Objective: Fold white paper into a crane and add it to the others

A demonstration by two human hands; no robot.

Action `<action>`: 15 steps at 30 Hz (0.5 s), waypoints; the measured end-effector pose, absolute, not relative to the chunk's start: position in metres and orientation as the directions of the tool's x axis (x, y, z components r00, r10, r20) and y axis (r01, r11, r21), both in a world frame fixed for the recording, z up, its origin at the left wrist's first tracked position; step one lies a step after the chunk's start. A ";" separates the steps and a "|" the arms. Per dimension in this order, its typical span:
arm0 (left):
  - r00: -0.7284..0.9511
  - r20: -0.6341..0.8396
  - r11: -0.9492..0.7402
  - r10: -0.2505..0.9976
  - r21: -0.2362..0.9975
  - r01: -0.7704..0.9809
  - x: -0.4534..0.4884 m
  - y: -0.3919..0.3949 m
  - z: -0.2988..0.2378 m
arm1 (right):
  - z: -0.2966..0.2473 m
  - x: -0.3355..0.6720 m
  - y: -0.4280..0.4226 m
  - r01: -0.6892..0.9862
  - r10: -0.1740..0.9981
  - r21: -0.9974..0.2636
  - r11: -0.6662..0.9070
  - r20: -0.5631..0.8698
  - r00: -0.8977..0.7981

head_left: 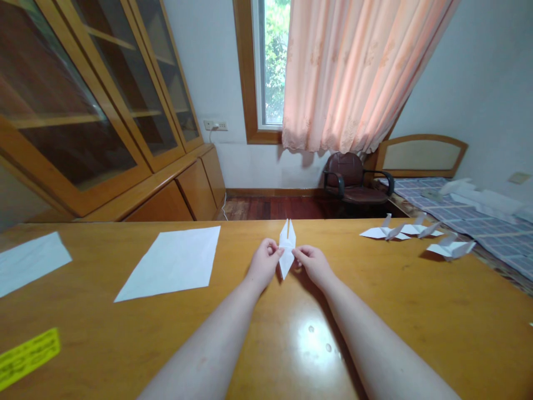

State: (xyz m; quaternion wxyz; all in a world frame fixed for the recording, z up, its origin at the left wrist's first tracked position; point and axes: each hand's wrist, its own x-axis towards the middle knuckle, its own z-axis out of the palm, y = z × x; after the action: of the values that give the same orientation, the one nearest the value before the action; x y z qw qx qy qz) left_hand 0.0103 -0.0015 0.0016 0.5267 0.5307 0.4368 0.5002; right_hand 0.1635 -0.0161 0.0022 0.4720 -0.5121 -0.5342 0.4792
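Note:
A narrow, diamond-shaped piece of folded white paper point(287, 257) is held between my two hands over the middle of the table. Its far end splits into two slim points, and the near end comes to one tip. My left hand point(265, 262) pinches its left edge with thumb and fingers. On the opposite edge, the thumb and forefinger of my right hand point(311, 263) are closed on the paper too. Several folded white paper cranes point(385, 231) stand to the right on the tabletop. Left of my hands lies a flat white sheet of paper point(179, 261).
The wooden table point(266, 344) spans the foreground. Another white sheet point(35, 261) and a yellow label point(29, 355) with dark writing are at its left. Beyond the far edge are a glass-door cabinet point(145, 166), a brown armchair point(352, 178) and a bed point(478, 205).

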 end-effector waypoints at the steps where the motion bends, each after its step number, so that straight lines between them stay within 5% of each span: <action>1: 0.115 0.068 -0.062 0.991 0.997 -0.052 0.010 -0.001 0.001 | 0.002 0.163 -0.016 0.095 1.000 -0.995 0.016 0.013 -0.029; 15: 0.052 0.086 -0.087 0.995 0.996 0.019 0.008 -0.002 0.004 | 0.006 0.161 -0.016 0.022 0.998 -1.000 -0.006 -0.005 0.062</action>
State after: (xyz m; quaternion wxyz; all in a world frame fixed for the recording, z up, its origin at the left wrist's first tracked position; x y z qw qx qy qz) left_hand 0.0080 -0.0021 0.0042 0.4853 0.5390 0.4703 0.5027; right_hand 0.1612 -0.0164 0.0060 0.5085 -0.5221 -0.4882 0.4800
